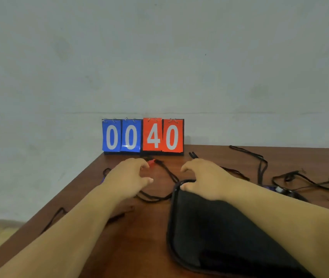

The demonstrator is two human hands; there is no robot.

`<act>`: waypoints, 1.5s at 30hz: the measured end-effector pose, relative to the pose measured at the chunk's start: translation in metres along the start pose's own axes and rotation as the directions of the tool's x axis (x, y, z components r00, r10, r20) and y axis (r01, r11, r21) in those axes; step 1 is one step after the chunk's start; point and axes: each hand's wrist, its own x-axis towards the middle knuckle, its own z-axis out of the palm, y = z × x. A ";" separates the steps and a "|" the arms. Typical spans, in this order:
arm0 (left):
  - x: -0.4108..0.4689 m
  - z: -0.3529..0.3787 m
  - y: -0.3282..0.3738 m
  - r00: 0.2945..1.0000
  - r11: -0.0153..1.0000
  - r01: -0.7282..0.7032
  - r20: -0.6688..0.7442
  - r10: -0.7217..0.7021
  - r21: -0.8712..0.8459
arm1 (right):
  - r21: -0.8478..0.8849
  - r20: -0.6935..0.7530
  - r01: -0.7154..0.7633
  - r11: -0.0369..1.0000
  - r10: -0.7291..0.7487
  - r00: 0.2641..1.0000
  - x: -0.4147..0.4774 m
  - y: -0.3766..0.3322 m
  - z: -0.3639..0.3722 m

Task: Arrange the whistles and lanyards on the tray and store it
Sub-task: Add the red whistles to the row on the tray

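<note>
Brown wooden tabletop (151, 227): fills the lower frame, set against a pale grey wall (159, 57).

Black tray (209, 227): near right of centre, raised rim, dark inner face bare; right forearm crosses over it.

Flip scoreboard (143, 136): upright at the far edge against the wall, two blue cards reading 00, two red cards reading 40.

Left hand (128, 177): palm down above the tabletop left of the tray, fingers loosely curled and spread, gripping nothing visible; fingertips just beside a red whistle.

Right hand (205, 178): palm down at the tray's far rim, thumb touching the rim, fingers curved and parted, nothing held.

Black lanyards (304, 182): several, loose and tangled over the far right of the tabletop; one cord (169, 173) loops between the hands to the tray's left edge; more strands lie by the left edge.

Red whistle (151, 162): small, on the tabletop just near of the scoreboard, attached to a black cord.

Blue-and-white item (277, 189): right of the tray, partly hidden; kind unclear.
</note>
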 end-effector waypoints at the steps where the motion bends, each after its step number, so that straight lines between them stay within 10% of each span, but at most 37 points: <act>1: -0.002 -0.003 -0.011 1.000 1.000 0.027 -0.012 -0.027 0.003 | 0.007 -0.001 0.017 1.000 -0.017 1.000 0.008 -0.008 0.004; 13: 0.020 -0.015 -0.110 0.963 0.963 0.269 -0.021 -0.269 0.027 | -0.024 0.051 0.124 0.992 -0.123 0.991 0.114 -0.040 0.042; 24: 0.036 0.006 -0.140 0.973 0.976 0.216 -0.069 -0.218 -0.041 | -0.173 0.165 0.186 0.967 -0.158 0.974 0.187 -0.037 0.077; 45: 0.013 -0.046 -0.089 0.969 0.971 0.230 -0.103 -0.223 0.062 | 0.054 0.025 0.234 0.971 -0.236 0.971 0.099 -0.040 0.024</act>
